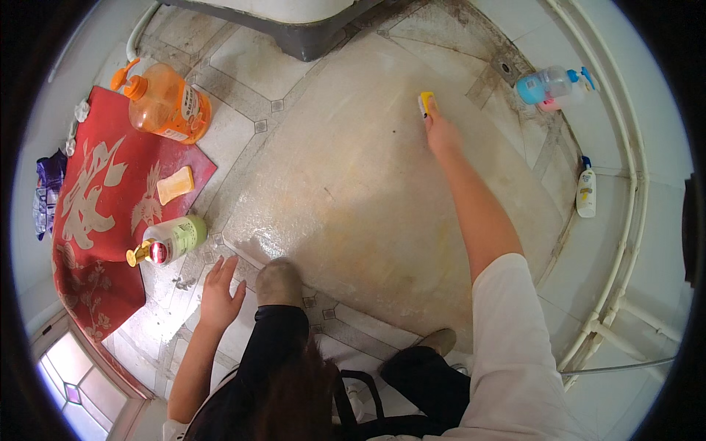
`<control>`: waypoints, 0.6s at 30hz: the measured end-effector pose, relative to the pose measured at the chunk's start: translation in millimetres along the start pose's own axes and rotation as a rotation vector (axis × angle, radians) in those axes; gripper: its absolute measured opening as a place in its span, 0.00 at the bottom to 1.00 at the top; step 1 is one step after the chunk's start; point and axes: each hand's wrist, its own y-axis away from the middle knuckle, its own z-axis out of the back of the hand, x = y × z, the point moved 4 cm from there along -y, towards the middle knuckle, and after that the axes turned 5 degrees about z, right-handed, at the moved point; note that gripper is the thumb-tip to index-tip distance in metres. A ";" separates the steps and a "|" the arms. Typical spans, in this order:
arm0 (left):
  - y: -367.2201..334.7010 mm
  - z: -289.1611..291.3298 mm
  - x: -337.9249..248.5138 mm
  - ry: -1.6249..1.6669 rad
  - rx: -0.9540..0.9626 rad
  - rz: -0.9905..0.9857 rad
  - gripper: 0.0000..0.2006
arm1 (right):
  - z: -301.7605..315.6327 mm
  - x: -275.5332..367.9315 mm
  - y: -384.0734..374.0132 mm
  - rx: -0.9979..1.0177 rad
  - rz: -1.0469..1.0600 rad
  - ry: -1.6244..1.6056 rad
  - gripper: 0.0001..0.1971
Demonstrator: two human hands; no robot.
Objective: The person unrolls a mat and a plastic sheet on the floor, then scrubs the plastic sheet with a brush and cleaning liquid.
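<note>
My right hand (442, 137) reaches far forward over a wet, pale floor mat (346, 176). Its fingers grip a small yellow scrubbing block (426, 104) with a white and dark side, pressed to the mat; whether it is a sponge or a brush I cannot make out. Empty, with fingers spread, my left hand (220, 298) hovers low beside my left shoe (279, 282). Just beyond it lies a pump bottle of green liquid (176, 241) with a gold pump. A tan sponge-like piece (175, 185) rests on the red patterned mat (103, 198).
A large orange pump bottle (170, 103) is at the far left. Blue (543, 86) and white (586, 192) bottles are along the right wall, near pale pipes (625, 220). A grey-edged fixture (298, 40) juts in at the back, and a drain (505, 67) sits in the far right corner.
</note>
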 end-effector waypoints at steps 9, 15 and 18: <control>-1.4 -21.0 -0.2 -0.075 0.032 -0.037 0.24 | -74.6 109.6 250.0 0.818 -0.053 -0.112 0.25; -17.6 -17.6 -8.6 -0.143 0.092 -0.043 0.25 | -28.5 22.2 133.9 0.504 0.016 -0.028 0.20; -27.9 -18.8 -21.5 -0.153 0.095 -0.052 0.25 | 5.0 -73.1 28.3 0.103 0.111 0.022 0.21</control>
